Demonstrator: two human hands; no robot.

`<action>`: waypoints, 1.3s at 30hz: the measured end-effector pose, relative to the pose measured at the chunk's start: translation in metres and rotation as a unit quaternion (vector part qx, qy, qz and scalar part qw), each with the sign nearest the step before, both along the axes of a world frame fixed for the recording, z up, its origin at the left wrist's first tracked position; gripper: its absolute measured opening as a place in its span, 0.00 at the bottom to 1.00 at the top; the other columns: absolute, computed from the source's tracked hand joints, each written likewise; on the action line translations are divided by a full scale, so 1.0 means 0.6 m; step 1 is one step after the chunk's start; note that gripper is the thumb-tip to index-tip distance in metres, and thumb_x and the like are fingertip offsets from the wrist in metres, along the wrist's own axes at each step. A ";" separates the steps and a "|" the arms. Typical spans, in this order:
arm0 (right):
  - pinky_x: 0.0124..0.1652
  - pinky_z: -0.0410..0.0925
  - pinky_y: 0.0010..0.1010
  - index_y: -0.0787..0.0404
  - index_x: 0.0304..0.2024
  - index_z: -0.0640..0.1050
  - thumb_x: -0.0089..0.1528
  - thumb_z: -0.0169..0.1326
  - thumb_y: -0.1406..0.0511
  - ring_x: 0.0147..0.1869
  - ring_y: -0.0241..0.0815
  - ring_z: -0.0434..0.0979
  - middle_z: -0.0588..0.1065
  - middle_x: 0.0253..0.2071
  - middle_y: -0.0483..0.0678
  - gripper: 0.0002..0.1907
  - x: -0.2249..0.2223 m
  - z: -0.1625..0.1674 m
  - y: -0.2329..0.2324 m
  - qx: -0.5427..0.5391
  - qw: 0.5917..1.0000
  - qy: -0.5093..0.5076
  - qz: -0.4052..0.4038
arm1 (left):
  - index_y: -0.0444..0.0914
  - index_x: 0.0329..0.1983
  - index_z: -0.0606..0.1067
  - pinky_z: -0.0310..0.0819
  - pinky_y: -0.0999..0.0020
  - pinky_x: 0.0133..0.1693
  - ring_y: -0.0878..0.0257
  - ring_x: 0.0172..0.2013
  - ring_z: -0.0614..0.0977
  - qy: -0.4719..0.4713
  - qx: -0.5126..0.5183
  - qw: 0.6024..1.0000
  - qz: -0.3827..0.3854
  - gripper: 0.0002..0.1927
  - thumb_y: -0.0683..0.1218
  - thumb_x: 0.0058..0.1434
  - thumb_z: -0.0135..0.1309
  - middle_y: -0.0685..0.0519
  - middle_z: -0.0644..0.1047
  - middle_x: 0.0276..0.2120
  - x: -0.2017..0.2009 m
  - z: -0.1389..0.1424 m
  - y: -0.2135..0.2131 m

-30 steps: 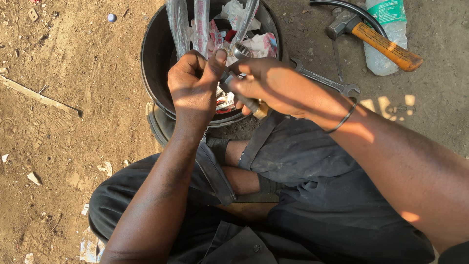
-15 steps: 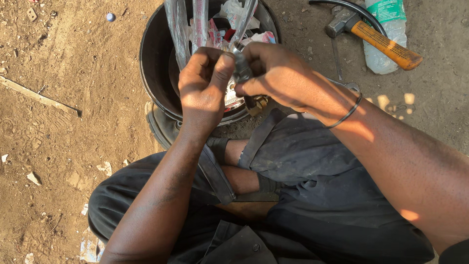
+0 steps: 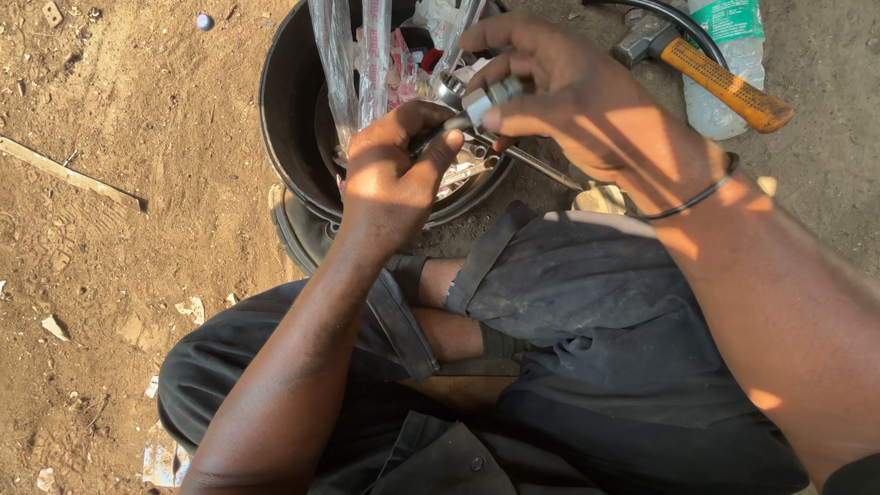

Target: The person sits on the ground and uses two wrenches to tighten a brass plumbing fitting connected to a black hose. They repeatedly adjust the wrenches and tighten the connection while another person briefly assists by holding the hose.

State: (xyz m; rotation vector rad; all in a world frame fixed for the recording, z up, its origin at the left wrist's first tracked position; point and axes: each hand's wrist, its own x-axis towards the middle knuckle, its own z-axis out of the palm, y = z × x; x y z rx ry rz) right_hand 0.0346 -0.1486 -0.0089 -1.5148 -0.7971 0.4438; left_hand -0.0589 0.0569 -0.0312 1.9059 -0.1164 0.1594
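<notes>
My left hand (image 3: 394, 179) is closed around the dark handle of a ratchet wrench (image 3: 447, 90) whose round metal head sticks up above my fingers. With its fingertips, my right hand (image 3: 573, 101) pinches a small silver socket (image 3: 490, 96) right beside that head. Both hands hover over a black round tub (image 3: 286, 137) holding clear plastic-wrapped pieces (image 3: 353, 55) and metal tools. I sit on the ground in dark trousers (image 3: 587, 330).
A hammer with an orange handle (image 3: 724, 82) lies at the upper right beside a clear plastic bottle (image 3: 729, 55). A black hose (image 3: 669, 14) curves past the hammer head. Brown dirt ground (image 3: 119, 183) with a wood strip (image 3: 69, 174) and paper scraps spreads to the left.
My right hand has risen from low beside the left hand to above the tub, now pinching the socket at the wrench head. The left hand stays gripped.
</notes>
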 end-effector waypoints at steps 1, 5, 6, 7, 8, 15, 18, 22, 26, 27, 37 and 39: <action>0.48 0.75 0.33 0.71 0.63 0.69 0.62 0.61 0.64 0.52 0.44 0.78 0.75 0.50 0.55 0.29 0.002 0.004 -0.006 -0.020 0.998 -0.059 0.018 | 0.32 0.48 0.77 0.81 0.72 0.44 0.66 0.43 0.84 -0.045 -0.014 0.999 -0.017 0.09 0.42 0.70 0.58 0.49 0.81 0.41 -0.001 0.002 0.001; 0.39 0.78 0.30 0.65 0.60 0.75 0.65 0.58 0.61 0.39 0.43 0.83 0.80 0.41 0.54 0.22 0.004 0.003 -0.012 -0.164 0.984 0.063 -0.032 | 0.32 0.47 0.78 0.77 0.70 0.38 0.66 0.38 0.82 -0.012 0.027 1.000 -0.005 0.08 0.42 0.69 0.59 0.49 0.81 0.36 -0.001 0.007 0.003; 0.38 0.78 0.29 0.64 0.59 0.76 0.67 0.55 0.60 0.39 0.41 0.83 0.80 0.42 0.52 0.21 0.004 0.001 -0.012 -0.155 0.985 0.058 -0.041 | 0.33 0.47 0.78 0.77 0.70 0.37 0.66 0.37 0.81 -0.001 0.025 1.000 0.000 0.08 0.42 0.69 0.59 0.49 0.81 0.36 -0.001 0.008 0.004; 0.37 0.78 0.29 0.64 0.58 0.76 0.68 0.53 0.59 0.40 0.38 0.83 0.80 0.42 0.50 0.20 0.005 0.000 -0.012 -0.146 0.987 0.050 -0.051 | 0.33 0.47 0.78 0.76 0.70 0.37 0.66 0.36 0.81 0.007 0.023 1.000 0.006 0.08 0.42 0.70 0.59 0.49 0.80 0.35 0.000 0.009 0.005; 0.36 0.78 0.28 0.63 0.58 0.77 0.70 0.51 0.58 0.40 0.36 0.83 0.80 0.43 0.48 0.19 0.005 -0.002 -0.011 -0.136 0.988 0.043 -0.060 | 0.33 0.48 0.77 0.77 0.70 0.39 0.65 0.38 0.82 -0.011 0.025 1.000 -0.002 0.08 0.42 0.70 0.59 0.49 0.81 0.36 0.000 0.010 0.006; 0.34 0.76 0.28 0.67 0.50 0.78 0.68 0.55 0.57 0.33 0.37 0.81 0.77 0.34 0.50 0.19 0.003 -0.003 -0.003 -0.114 0.991 0.050 -0.043 | 0.33 0.49 0.77 0.79 0.69 0.40 0.64 0.39 0.83 -0.030 0.059 0.998 -0.022 0.09 0.42 0.69 0.59 0.48 0.80 0.38 -0.002 0.009 0.009; 0.35 0.77 0.27 0.67 0.50 0.77 0.70 0.54 0.56 0.34 0.36 0.81 0.77 0.35 0.49 0.19 0.003 -0.015 -0.005 -0.089 0.995 0.038 -0.035 | 0.33 0.49 0.77 0.80 0.68 0.41 0.64 0.41 0.84 -0.040 0.043 0.998 -0.022 0.09 0.42 0.69 0.59 0.48 0.81 0.40 -0.002 0.008 0.008; 0.33 0.77 0.28 0.66 0.47 0.78 0.69 0.52 0.53 0.32 0.37 0.81 0.78 0.34 0.49 0.21 0.025 -0.054 -0.017 -0.065 0.986 0.129 -0.087 | 0.32 0.47 0.77 0.79 0.69 0.39 0.64 0.38 0.84 -0.068 0.072 0.995 -0.010 0.09 0.42 0.69 0.59 0.48 0.81 0.38 0.001 0.005 0.009; 0.33 0.72 0.33 0.61 0.44 0.79 0.65 0.53 0.56 0.35 0.39 0.82 0.81 0.37 0.48 0.15 0.063 -0.112 -0.019 -0.222 0.957 0.105 -0.153 | 0.31 0.47 0.77 0.76 0.71 0.38 0.66 0.37 0.82 -0.046 0.041 0.998 0.026 0.08 0.41 0.70 0.59 0.49 0.81 0.35 0.006 -0.004 0.012; 0.37 0.72 0.37 0.59 0.44 0.80 0.61 0.58 0.58 0.39 0.43 0.81 0.80 0.38 0.49 0.14 0.068 -0.126 -0.019 -0.318 0.945 -0.007 -0.074 | 0.31 0.46 0.77 0.75 0.72 0.37 0.67 0.35 0.81 -0.040 0.037 0.998 0.038 0.07 0.41 0.69 0.59 0.49 0.81 0.34 0.007 -0.007 0.013; 0.37 0.72 0.39 0.61 0.39 0.80 0.56 0.64 0.61 0.36 0.45 0.85 0.82 0.31 0.52 0.13 0.074 -0.169 -0.011 -0.510 0.859 0.030 -0.010 | 0.28 0.45 0.76 0.74 0.75 0.40 0.70 0.37 0.79 -0.033 -0.053 0.996 0.058 0.06 0.38 0.70 0.58 0.51 0.80 0.36 0.014 -0.037 0.021; 0.36 0.71 0.40 0.61 0.37 0.82 0.56 0.64 0.60 0.34 0.43 0.83 0.82 0.28 0.49 0.12 0.075 -0.168 -0.017 -0.502 0.865 -0.008 -0.001 | 0.28 0.44 0.76 0.74 0.75 0.39 0.70 0.36 0.79 -0.027 -0.056 0.996 0.061 0.06 0.38 0.70 0.58 0.51 0.80 0.35 0.014 -0.040 0.019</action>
